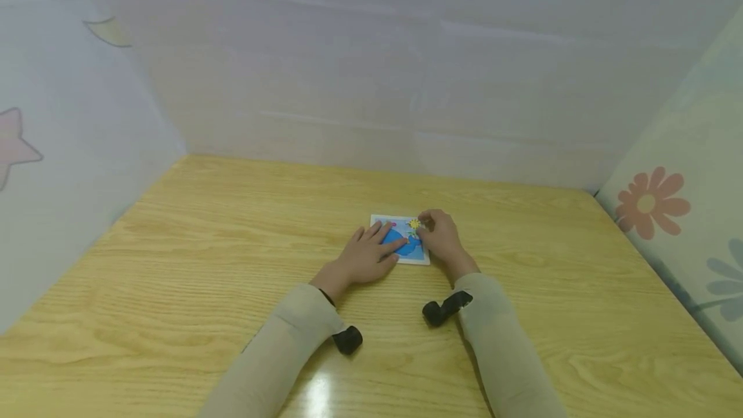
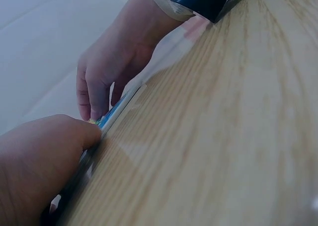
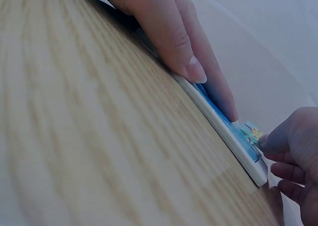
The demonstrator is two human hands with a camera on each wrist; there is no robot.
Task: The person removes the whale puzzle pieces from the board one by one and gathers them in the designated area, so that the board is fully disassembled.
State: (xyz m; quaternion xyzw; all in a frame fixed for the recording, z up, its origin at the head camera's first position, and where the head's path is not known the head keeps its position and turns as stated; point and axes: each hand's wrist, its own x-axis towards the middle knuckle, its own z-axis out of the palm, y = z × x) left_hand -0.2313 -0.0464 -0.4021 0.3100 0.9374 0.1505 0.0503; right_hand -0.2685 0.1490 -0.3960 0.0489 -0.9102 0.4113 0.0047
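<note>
A small, square puzzle board [image 1: 425, 260] with a white rim and a blue picture lies flat on the table. My left hand [image 1: 367, 257] rests on it with fingers spread, pressing over the left part and the blue shape. At the board's right edge, my right hand [image 1: 442, 237] pinches a small puzzle piece [image 3: 253, 133] with a yellow sun-like figure. In the right wrist view, that piece tilts up from the board's surface between thumb and finger. The left hand's fingers hide part of the picture.
The wood-grain table [image 1: 244, 211] extends around the board. Pale cloth walls stand behind it and at both sides, the right one printed with a red flower [image 1: 647, 203]. A black wrist mount [image 1: 445, 309] sticks out from the right sleeve, another [image 1: 348, 340] from the left.
</note>
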